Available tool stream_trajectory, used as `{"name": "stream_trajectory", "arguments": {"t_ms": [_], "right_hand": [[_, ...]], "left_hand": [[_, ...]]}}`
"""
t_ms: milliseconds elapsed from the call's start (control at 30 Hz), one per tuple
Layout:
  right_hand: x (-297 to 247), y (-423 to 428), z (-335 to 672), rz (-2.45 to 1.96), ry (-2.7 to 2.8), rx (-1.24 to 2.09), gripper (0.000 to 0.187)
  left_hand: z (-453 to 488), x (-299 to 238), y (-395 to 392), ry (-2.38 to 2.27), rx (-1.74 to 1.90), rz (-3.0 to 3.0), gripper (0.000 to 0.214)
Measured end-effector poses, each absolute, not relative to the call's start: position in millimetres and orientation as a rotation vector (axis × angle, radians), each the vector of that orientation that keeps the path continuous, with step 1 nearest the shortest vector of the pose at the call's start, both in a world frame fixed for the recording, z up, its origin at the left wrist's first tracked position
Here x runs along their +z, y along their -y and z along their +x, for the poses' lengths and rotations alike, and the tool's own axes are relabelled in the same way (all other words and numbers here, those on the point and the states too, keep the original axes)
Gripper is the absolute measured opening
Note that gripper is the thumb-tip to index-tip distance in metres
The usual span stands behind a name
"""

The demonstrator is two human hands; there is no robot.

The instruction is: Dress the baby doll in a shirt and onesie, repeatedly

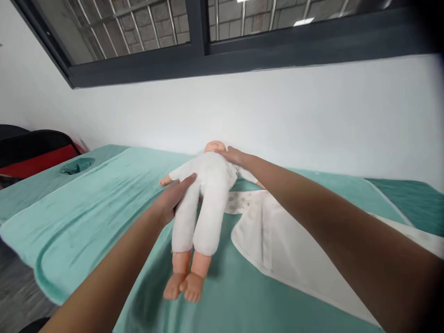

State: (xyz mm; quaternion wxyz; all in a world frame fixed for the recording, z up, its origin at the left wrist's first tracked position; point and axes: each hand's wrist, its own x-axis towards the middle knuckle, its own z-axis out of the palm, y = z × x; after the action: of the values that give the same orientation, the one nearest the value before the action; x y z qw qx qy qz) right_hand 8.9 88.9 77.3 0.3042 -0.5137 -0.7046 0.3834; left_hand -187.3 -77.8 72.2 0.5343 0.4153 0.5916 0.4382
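Observation:
A baby doll (212,185) in a white outfit lies on its back, with its bare feet toward me and its head by the wall. My left hand (175,196) grips the doll's upper leg from the left side, thumb on top and the other fingers mostly out of sight. Up at the neck and shoulder, my right hand (235,156) is closed on the doll, its fingertips partly hidden. A pale cloth (291,245) with a spotted strip is spread to the doll's right, partly under my right forearm.
A teal sheet (93,199) covers the bed, which has a face hole (78,165) at the left end. Behind it rises a white wall (312,111) with a dark-framed barred window (197,60). A black and red chair (38,150) stands at far left.

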Motion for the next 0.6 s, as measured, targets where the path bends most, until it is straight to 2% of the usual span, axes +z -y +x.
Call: {"name": "stream_trajectory", "arguments": {"t_ms": [100, 267, 433, 600], "right_hand": [[114.1, -53.5, 68.4, -1.409, 1.782, 0.933, 0.083], [148.0, 15.0, 182.3, -1.476, 1.733, 0.755, 0.085], [121.8, 64.5, 271.2, -1.520, 1.677, 0.821, 0.074], [73.9, 73.6, 300.8, -1.650, 1.583, 0.890, 0.085]], "left_hand": [[-140.5, 92.8, 97.9, -1.273, 1.040, 1.074, 0.061], [-39.9, 93.5, 141.2, -1.049, 1.076, 1.133, 0.061], [51.8, 56.3, 178.8, -0.972, 1.077, 1.108, 0.067], [84.0, 22.8, 184.7, -0.974, 1.027, 1.047, 0.066]]}}
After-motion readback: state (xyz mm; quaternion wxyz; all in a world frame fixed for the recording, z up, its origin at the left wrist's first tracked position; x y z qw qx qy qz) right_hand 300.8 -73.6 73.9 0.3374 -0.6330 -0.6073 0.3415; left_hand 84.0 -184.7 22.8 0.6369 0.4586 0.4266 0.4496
